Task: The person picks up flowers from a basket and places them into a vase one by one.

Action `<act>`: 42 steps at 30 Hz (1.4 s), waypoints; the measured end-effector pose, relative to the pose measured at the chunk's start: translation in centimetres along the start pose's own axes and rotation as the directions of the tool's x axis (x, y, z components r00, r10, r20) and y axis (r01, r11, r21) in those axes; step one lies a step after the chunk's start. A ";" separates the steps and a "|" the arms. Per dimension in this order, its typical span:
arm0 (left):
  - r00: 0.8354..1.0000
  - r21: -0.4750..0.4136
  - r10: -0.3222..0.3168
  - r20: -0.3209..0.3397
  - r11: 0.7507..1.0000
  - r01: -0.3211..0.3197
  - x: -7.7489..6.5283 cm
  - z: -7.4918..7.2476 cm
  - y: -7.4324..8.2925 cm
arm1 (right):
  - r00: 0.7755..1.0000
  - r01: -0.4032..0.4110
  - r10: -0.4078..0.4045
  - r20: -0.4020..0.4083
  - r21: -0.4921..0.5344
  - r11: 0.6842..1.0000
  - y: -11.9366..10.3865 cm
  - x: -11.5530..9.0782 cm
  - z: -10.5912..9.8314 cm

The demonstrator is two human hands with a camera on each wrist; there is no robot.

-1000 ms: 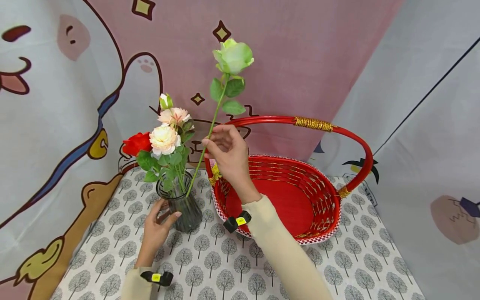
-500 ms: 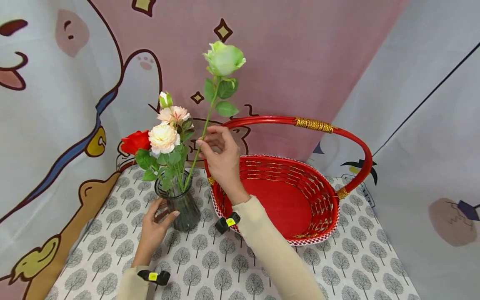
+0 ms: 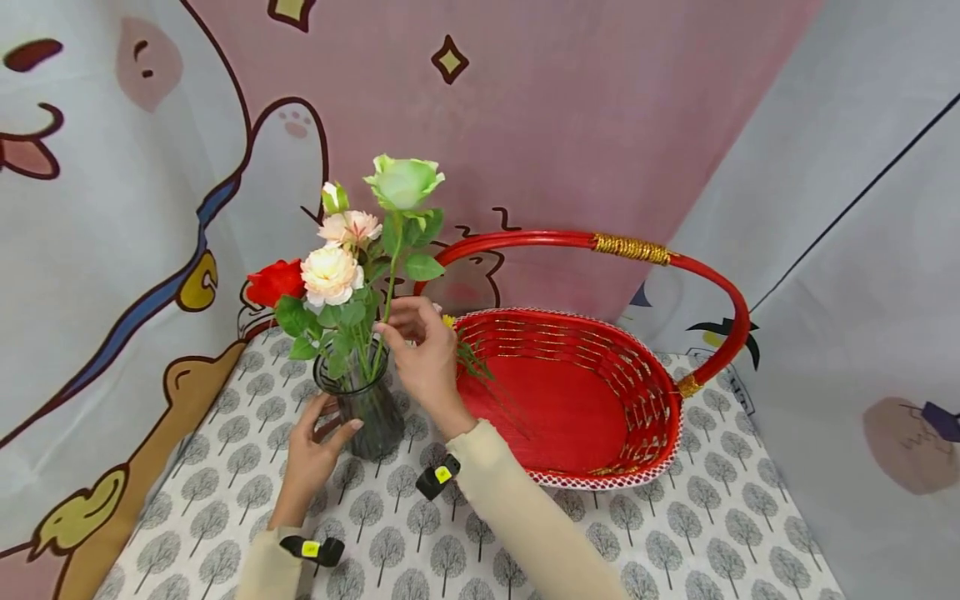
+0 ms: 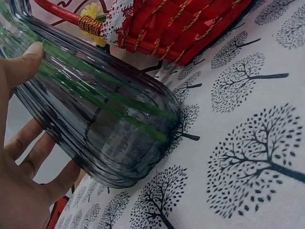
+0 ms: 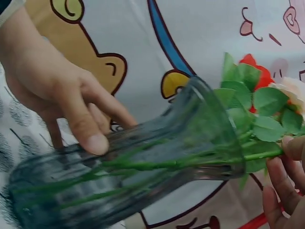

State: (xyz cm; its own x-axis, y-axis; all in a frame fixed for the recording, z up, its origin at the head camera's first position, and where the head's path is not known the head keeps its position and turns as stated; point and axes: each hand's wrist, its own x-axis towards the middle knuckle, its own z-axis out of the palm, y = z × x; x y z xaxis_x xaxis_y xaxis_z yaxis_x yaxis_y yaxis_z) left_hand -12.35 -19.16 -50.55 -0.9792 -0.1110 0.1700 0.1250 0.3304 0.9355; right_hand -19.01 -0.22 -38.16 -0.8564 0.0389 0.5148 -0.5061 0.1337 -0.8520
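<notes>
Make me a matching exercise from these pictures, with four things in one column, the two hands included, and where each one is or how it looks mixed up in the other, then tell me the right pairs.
Column one
1. Left hand
2. Right hand
3. Green rose
4. Basket

Column two
A. Pinches a flower stem above the rim of the vase
B. Red and woven, with a tall arched handle
C. Holds the vase by its side
D. The highest bloom in the head view

Right pairs: 1-C, 2-A, 3-D, 4-B
</notes>
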 end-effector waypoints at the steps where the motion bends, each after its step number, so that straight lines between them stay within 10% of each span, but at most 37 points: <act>1: 1.000 0.004 0.005 -0.002 1.000 -0.005 -0.1 0.0 -0.1 | 1.000 -0.003 0.003 0.000 -0.013 1.000 0.1 -0.3 0.2; 10: 1.000 0.006 -0.005 0.008 1.000 0.005 -0.4 0.0 1.2 | 0.992 -0.123 0.122 -0.019 -0.110 0.986 1.2 -2.1 1.4; 19: 0.999 0.008 -0.003 0.036 1.000 0.002 0.5 0.1 -1.2 | 0.974 -0.227 0.227 0.005 -0.040 0.973 1.8 -2.7 0.9; 30: 1.000 0.018 0.008 0.012 1.000 -0.009 -0.4 -0.1 0.7 | 0.936 -0.282 0.300 0.184 -0.118 0.952 1.7 -2.6 -2.5; 42: 1.000 0.008 0.006 0.016 1.000 -0.006 0.0 -0.1 -1.1 | 0.866 -0.286 0.368 0.338 -0.269 0.920 2.7 -1.8 -7.8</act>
State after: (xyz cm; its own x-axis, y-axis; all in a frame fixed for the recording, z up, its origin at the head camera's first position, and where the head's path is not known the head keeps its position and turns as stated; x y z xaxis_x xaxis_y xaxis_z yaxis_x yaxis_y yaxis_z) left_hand -12.44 -19.57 -51.55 -0.9809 -0.0938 0.1705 0.1296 0.3384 0.9320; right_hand -18.01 7.82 -40.66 -0.9627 -0.2514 0.1004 -0.1931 0.3778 -0.9055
